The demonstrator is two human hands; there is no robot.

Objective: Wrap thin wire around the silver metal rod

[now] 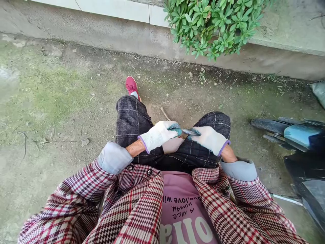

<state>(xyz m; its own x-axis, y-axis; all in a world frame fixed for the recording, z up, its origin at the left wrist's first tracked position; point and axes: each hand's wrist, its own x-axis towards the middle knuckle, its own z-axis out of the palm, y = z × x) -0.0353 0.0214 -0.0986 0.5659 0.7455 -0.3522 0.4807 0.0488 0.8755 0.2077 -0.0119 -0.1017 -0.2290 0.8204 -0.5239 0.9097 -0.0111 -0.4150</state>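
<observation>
Both hands wear white knit gloves with teal fingertips and purple cuffs, and meet above my lap. My left hand (161, 135) is closed, fingers pressed at the left end of a short grey, ridged metallic-looking piece (188, 131). On the piece's right end, my right hand (210, 139) is also closed. Most of this piece is hidden by the gloves, so its kind is unclear. A thin light wooden stick (165, 114) sticks out beyond my left hand; whether it joins the grey piece cannot be seen. Below the hands, a pale surface (172, 145) shows between my thighs.
My knees are spread in dark checked trousers (132, 117), with a red shoe (131, 84) on the dirt ground (63, 101). Ahead runs a low concrete ledge (114, 37) with a green shrub (215, 23) over it. At right stands a partly seen wheeled vehicle (297, 135).
</observation>
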